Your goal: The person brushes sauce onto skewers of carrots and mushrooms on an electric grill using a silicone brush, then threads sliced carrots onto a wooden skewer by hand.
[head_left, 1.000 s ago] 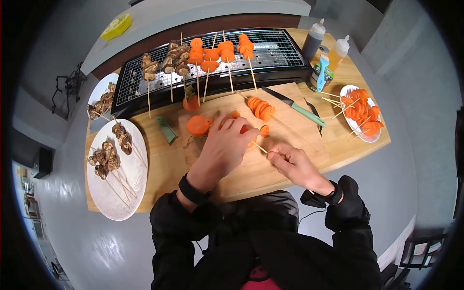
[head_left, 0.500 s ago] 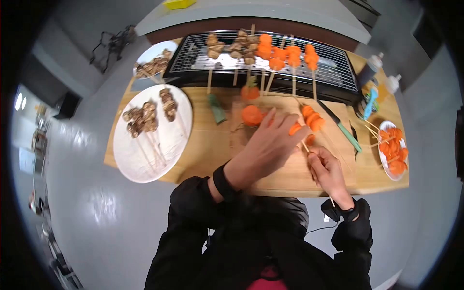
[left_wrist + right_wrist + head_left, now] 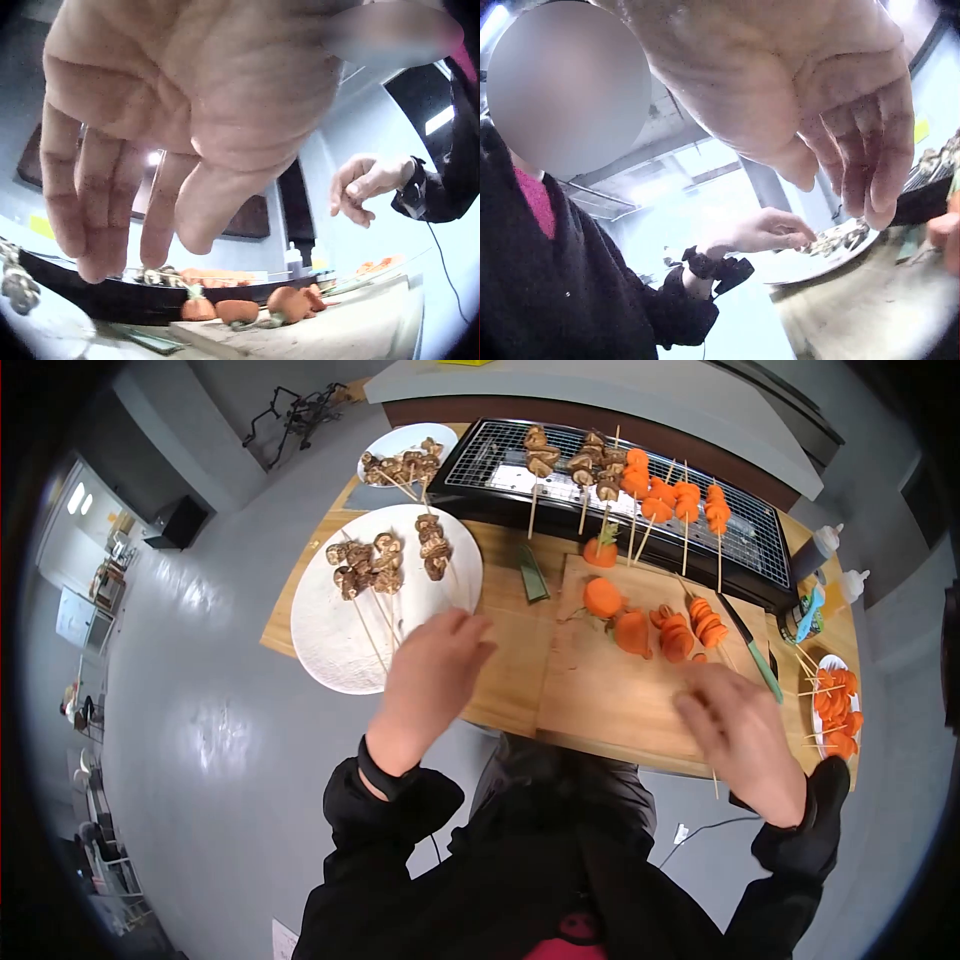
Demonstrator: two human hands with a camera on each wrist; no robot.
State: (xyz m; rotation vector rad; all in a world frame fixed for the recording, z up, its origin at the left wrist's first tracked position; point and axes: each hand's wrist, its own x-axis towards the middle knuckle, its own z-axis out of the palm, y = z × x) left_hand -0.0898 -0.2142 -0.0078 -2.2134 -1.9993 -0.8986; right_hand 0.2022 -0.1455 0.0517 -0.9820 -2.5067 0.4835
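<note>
Above the right rim of the large white plate (image 3: 320, 650), my left hand (image 3: 430, 680) hovers with loosely bent fingers; its palm (image 3: 195, 82) holds nothing in the left wrist view. Mushroom skewers (image 3: 385, 565) lie on that plate. My right hand (image 3: 745, 735) is over the front right of the cutting board (image 3: 600, 695), fingers loose and empty, as the right wrist view shows of the same hand (image 3: 817, 97). Beyond it lie threaded carrot slices (image 3: 676, 638) and a carrot skewer (image 3: 708, 622). A thin stick (image 3: 715, 784) pokes out below the right hand, partly hidden.
Behind the board is a grill (image 3: 490, 470) carrying mushroom and carrot skewers. A green-handled knife (image 3: 765, 672) lies on the board's right side, carrot pieces (image 3: 603, 597) at its upper left. Bottles (image 3: 820, 550) and a carrot plate (image 3: 823, 662) stand right; a small mushroom plate (image 3: 400, 438) is back left.
Both hands have parted: the left has swung from the carrots to the large plate, and the right has let go of the stick and opened. The head view has turned left.
</note>
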